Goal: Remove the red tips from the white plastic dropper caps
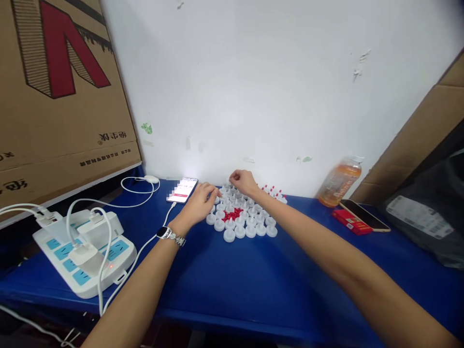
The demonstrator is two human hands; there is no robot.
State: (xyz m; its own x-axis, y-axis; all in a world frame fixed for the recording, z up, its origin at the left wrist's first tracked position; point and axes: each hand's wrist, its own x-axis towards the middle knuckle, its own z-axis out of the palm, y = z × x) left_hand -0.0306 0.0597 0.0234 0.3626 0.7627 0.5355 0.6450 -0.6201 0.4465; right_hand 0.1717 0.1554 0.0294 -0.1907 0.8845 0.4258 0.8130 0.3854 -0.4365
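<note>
Both our hands, left hand (201, 201) and right hand (243, 181), pinch white caps (239, 220) at the cluster's far edge; we should keep each grip light.

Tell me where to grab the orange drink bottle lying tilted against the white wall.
Probably grip the orange plastic drink bottle around its mid-body, coming from the front; it leans back against the white wall, so the rear is blocked, and the body looks wider than the cap end.

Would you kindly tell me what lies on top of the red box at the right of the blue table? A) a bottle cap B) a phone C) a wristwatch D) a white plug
B: a dark phone lies flat across the red box, beside the orange bottle.
</note>
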